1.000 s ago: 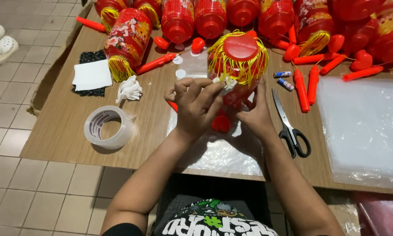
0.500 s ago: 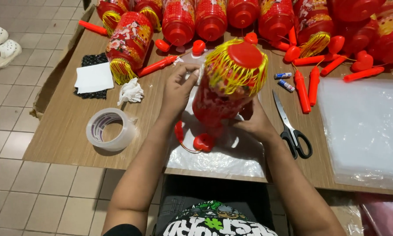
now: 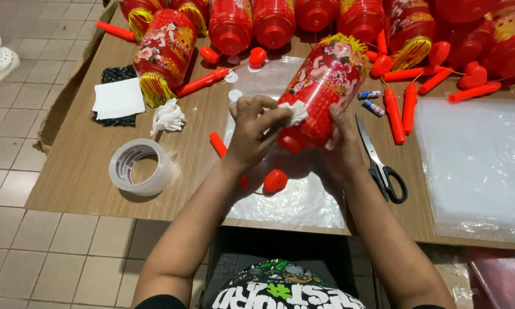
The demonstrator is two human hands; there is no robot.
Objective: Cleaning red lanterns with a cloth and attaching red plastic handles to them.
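A red lantern (image 3: 326, 83) printed with flowers and edged with yellow fringe lies tilted over a clear plastic sheet (image 3: 303, 200) on the wooden table (image 3: 86, 154). My right hand (image 3: 340, 146) grips its lower side from the right. My left hand (image 3: 254, 129) presses a small white tissue (image 3: 294, 113) against the lantern's side near its red base. A loose red cap (image 3: 275, 180) and a short red stick (image 3: 217, 144) rest on the sheet under my hands.
A roll of clear tape (image 3: 141, 166) sits left of my arm. Scissors (image 3: 380, 157) lie to the right. Several more red lanterns (image 3: 166, 48), red handles (image 3: 393, 113), a crumpled tissue (image 3: 169, 116) and a stack of clear bags (image 3: 475, 160) surround the work spot.
The lantern has tipped from facing me end-on to lying slanted, base toward me. My left hand moved onto its side with the tissue.
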